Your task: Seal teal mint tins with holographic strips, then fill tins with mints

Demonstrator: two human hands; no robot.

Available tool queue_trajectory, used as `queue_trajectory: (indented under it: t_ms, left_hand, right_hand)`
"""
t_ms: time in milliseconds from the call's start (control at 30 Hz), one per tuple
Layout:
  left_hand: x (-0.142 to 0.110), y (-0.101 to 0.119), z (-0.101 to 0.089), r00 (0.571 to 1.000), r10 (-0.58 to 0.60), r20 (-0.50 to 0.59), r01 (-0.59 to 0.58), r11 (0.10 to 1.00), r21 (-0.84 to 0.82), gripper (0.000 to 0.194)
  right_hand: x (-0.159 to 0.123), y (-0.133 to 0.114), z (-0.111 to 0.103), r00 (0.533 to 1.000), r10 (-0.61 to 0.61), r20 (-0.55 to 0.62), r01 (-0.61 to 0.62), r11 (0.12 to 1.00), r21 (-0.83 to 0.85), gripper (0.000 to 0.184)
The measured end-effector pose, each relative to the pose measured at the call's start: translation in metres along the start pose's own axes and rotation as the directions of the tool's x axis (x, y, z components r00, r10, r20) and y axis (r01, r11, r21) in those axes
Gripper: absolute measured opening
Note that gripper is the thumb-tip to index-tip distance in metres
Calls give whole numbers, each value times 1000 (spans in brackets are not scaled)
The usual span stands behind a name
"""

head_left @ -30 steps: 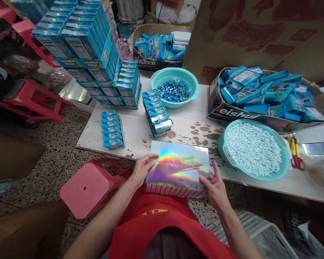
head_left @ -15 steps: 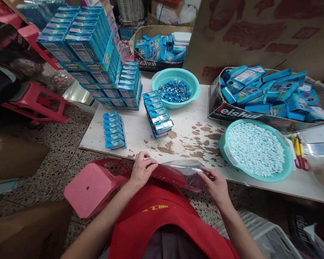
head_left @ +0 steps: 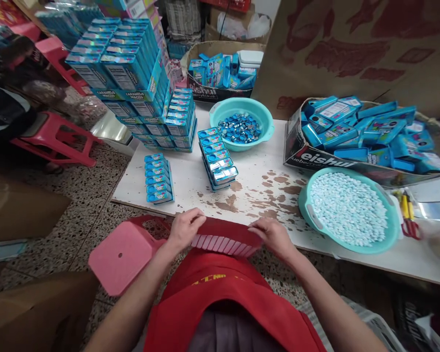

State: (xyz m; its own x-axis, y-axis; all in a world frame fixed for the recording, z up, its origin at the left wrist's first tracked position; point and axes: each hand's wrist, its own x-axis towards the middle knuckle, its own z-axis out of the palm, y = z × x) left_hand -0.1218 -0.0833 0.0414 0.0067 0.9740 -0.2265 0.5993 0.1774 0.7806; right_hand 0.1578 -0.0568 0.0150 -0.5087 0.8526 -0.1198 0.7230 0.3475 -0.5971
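My left hand (head_left: 185,227) pinches the left upper corner of a thin, see-through plastic sheet (head_left: 227,229), and my right hand (head_left: 274,235) pinches its right side. Red shows through the sheet, and a row of pale slanted segments runs along its lower part. It is stretched between both hands at the table's front edge, before the red apron (head_left: 212,266). Just beyond it on the table stand a row of blue tins (head_left: 218,159) and, further left, a smaller row of blue tins (head_left: 157,181). My fingertips are partly hidden by the hands.
A turquoise basin (head_left: 308,208) of pale candies stands right, scissors (head_left: 410,227) beside it. Another basin (head_left: 269,124) holds small blue-and-silver pieces. Cardboard boxes (head_left: 291,142) of blue tins, a tall stack of tins (head_left: 124,73) and a pink stool (head_left: 122,259) surround the work area.
My right hand has moved left, closer to my left hand. The sheet has lost its bright glare, and its row of pale segments now shows clearly. The view has shifted slightly.
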Motion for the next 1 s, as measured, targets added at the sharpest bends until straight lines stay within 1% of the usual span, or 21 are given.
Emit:
queue_trajectory:
  t_ms: [33, 100, 167, 233, 300, 367, 433, 533, 600, 667, 733, 767, 800, 833, 867, 900, 933, 967, 1000]
  left_hand:
    - [2, -7, -1, 999, -47, 4, 47, 998, -41, 19]
    - [5, -17, 4, 994, -106, 18, 107, 989, -99, 20]
    - [10, -25, 15, 990, -144, 6, 143, 981, -133, 22]
    - [17, -31, 30, 985, -173, -18, 168, 974, -154, 23]
    - [25, -37, 43, 980, -199, -24, 193, 968, -161, 23]
    - [32, -41, 53, 976, -215, -14, 211, 966, -152, 23]
    - [39, -44, 58, 973, -230, -5, 228, 966, -123, 23]
    - [49, -46, 58, 971, -239, 18, 239, 970, -44, 24]
    - [56, -46, 57, 971, -232, 55, 230, 972, 45, 26]
    - [61, -43, 55, 971, -230, 56, 215, 956, 199, 27]
    - [65, -36, 56, 983, -182, -25, 178, 903, 391, 30]
    - [66, -30, 57, 990, -121, -66, 138, 872, 469, 31]
    - [69, -21, 61, 996, -36, -78, 72, 850, 522, 32]
    - [72, -12, 67, 997, 58, -46, -24, 838, 545, 32]
    - [76, -1, 75, 989, 147, 24, -137, 834, 535, 32]
    - [82, 11, 84, 969, 220, 111, -246, 833, 496, 31]
    - [89, 22, 96, 942, 269, 198, -331, 835, 439, 31]
    - [98, 33, 108, 916, 288, 278, -380, 844, 379, 31]
    - [107, 41, 120, 898, 264, 351, -382, 865, 327, 33]
  right_hand:
    - [1, 9, -4, 999, 22, 28, -23, 1000, 18, 32]
    - [6, 24, -9, 995, 70, 66, -73, 996, 45, 34]
    - [12, 36, -11, 989, 128, 69, -131, 991, 38, 38]
    - [19, 47, -11, 981, 191, 42, -191, 981, 19, 41]
    - [25, 58, -11, 976, 216, 29, -217, 975, 37, 37]
    - [30, 69, -12, 978, 205, 45, -208, 975, 78, 29]
    - [34, 79, -15, 980, 185, 72, -192, 975, 113, 23]
    - [40, 90, -19, 981, 168, 102, -182, 971, 152, 23]
    - [44, 97, -22, 980, 157, 123, -177, 969, 174, 27]
    - [48, 103, -23, 977, 151, 150, -179, 964, 195, 31]
    - [52, 109, -24, 975, 154, 161, -187, 959, 213, 33]
    - [54, 112, -25, 975, 156, 161, -190, 957, 221, 33]
    - [55, 114, -25, 975, 154, 160, -189, 955, 230, 33]
    - [56, 117, -25, 976, 150, 161, -186, 953, 239, 32]
    - [57, 119, -25, 976, 143, 166, -182, 951, 250, 31]
    - [58, 121, -25, 976, 135, 173, -178, 949, 261, 31]
    - [58, 123, -25, 976, 129, 175, -174, 946, 273, 32]
    - [59, 124, -25, 977, 125, 174, -171, 944, 284, 32]
    - [59, 126, -23, 978, 123, 171, -170, 941, 293, 33]
